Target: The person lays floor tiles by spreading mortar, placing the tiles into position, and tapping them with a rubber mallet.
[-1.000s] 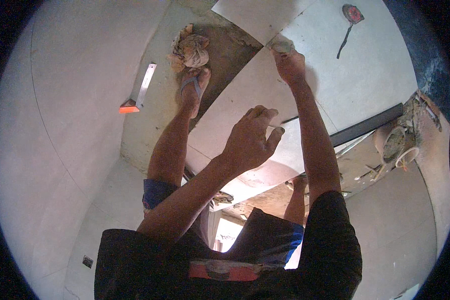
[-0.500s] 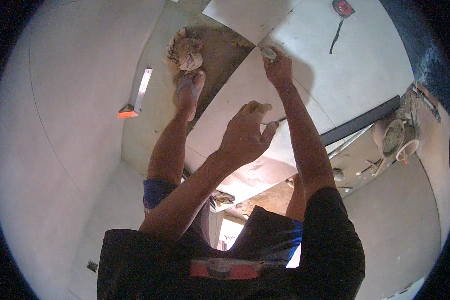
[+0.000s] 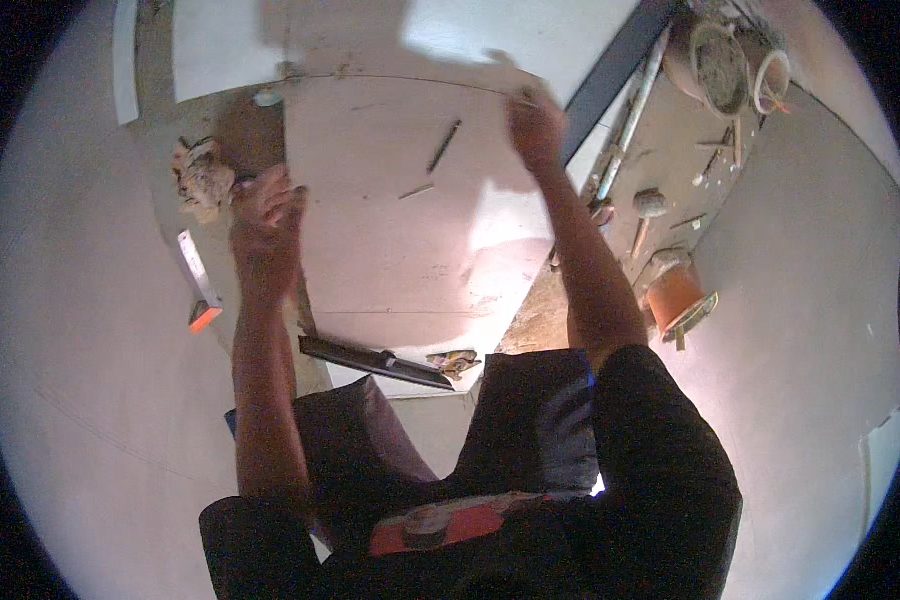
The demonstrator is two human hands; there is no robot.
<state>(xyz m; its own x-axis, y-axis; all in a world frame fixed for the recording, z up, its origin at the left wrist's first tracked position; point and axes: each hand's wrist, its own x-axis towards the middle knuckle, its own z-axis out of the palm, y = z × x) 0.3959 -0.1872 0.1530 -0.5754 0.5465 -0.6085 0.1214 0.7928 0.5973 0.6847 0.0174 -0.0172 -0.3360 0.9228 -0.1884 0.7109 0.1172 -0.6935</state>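
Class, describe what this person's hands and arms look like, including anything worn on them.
The left hand and right hand are ungloved. Short, plain, black sleeves leave both forearms bare. Blur hides whether rings are worn.

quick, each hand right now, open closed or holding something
Left hand: fingers bent, nothing visibly held; whether it is fully open or closed around something cannot be told.
Right hand: blurred; grip cannot be told.
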